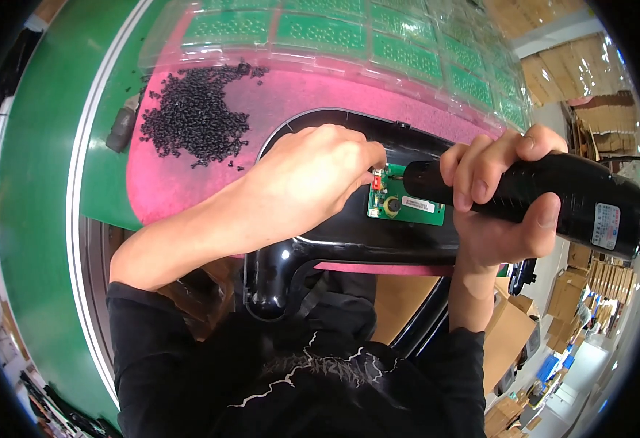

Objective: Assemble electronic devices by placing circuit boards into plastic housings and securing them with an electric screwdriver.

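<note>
Pink mat [283,91] on green table [42,182]; right grip [491,237] clasps black screwdriver [583,186], left grip [316,171] unclear.

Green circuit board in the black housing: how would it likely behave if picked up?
The green circuit board would probably stay stiff, since it looks flat with straight edges. It may feel light, as it looks like a thin sheet with mostly small parts. It is likely somewhat fragile: the red component and round coil-like part sit exposed on its face.
</note>
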A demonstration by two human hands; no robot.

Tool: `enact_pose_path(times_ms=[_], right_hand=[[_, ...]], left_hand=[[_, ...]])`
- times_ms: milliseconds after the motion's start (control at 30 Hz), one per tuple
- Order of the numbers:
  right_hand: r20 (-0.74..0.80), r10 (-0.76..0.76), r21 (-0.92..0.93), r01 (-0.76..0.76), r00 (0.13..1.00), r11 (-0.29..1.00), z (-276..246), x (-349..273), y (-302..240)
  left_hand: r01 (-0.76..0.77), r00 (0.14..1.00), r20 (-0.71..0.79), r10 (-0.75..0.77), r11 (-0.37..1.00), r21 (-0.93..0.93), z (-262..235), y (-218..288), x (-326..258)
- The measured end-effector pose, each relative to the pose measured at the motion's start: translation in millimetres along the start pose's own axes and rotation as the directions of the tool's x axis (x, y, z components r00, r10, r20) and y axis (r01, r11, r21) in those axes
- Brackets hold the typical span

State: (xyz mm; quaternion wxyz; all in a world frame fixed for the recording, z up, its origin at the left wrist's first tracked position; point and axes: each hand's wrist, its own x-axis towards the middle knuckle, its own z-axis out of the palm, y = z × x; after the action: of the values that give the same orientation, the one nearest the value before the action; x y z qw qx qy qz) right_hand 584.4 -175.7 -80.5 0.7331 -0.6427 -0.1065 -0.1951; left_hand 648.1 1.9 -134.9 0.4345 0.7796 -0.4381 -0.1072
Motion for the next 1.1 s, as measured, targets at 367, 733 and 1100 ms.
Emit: enact_pose_path(times_ms=[367,733,1100], right_hand=[[0.045,0.041,0.069,-0.044,0.998,0.997,2,-1,1],[0.173,-0.03,0.047,0.022,0.985,0.999,3,9,18],[0.039,-0.135,0.356,0.112,0.99,0.928,2,1,-28]], left_hand=[[-0.014,1.0,-0.012,0.015,1.0,0.018,2,-2,-5],[-0.097,0.986,-0.135,0.099,0.995,0.022,1,2,-2],[-0.251,0.964,-0.137,0.228,0.952,-0.178,-6,9,3]])
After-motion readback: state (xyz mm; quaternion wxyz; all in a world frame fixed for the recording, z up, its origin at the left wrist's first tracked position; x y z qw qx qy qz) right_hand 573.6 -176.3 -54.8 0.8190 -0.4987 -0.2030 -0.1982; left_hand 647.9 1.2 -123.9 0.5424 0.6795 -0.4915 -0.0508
